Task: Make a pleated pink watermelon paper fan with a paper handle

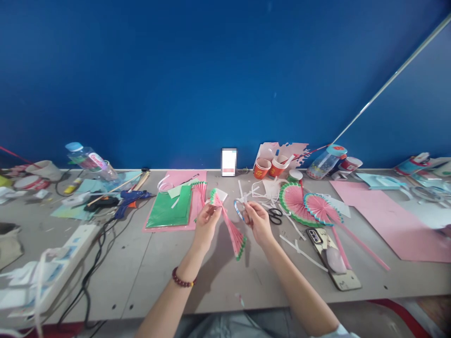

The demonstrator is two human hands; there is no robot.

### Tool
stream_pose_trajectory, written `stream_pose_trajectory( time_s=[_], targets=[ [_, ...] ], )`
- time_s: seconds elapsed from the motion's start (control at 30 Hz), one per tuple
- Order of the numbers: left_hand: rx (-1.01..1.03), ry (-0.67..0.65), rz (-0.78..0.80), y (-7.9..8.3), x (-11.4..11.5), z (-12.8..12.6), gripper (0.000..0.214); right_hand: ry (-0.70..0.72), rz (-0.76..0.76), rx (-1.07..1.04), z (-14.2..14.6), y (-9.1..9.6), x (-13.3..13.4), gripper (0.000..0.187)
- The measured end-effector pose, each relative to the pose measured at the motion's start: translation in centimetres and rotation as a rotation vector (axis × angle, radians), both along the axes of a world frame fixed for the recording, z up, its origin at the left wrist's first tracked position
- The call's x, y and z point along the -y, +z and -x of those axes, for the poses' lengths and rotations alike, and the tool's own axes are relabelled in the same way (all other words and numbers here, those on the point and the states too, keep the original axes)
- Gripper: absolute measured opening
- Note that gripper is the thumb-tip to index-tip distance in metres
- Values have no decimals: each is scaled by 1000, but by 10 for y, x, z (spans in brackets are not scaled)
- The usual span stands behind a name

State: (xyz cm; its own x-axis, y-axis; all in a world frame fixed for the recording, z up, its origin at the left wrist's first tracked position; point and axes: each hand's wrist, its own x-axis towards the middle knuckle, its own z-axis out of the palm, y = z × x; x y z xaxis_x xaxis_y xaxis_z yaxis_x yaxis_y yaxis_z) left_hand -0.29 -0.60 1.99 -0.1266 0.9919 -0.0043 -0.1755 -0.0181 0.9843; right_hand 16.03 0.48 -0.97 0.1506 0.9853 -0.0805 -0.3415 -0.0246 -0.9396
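My left hand [207, 220] is closed on a folded pink pleated paper fan [230, 227] with green edging, held near its upper end; the fan slants down to the right above the table. My right hand [257, 218] is closed on a small roll of tape [238, 210] with a blue rim, held just right of the fan. A beaded bracelet [181, 279] is on my left wrist.
Green paper on pink sheets [169, 211] lies left of my hands. Open pink-and-green fans [306, 206], scissors [275, 216], a phone [333, 258] and white paper strips lie to the right. A blue glue gun [128, 199], power strip [63, 253] and cables sit left. Cups [262, 168] and bottles stand at the wall.
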Motion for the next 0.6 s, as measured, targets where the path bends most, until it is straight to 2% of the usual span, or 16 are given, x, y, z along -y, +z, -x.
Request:
stream_pose_trajectory(
  time_s=[0.13, 0.23, 0.3, 0.37, 0.47, 0.6],
  targets=[
    [48, 14, 49, 10, -1, 1, 31, -162, -170, 276, -8, 11, 0, 29],
    [135, -15, 84, 17, -3, 0, 36, -330, -328, 556, -14, 28, 6, 18],
    [162, -19, 110, 22, -4, -2, 38, -374, -386, 695, -16, 41, 12, 15],
    [164, -26, 120, 27, -6, -3, 38, -345, -427, 778, -15, 53, 17, 25],
    [146, -99, 101, 35, -12, -7, 36, -215, -463, 824, -10, 69, 14, 41],
    [132, -158, 59, 41, -27, -16, 33, -86, -392, 718, -1, 84, -9, 49]
  ],
)
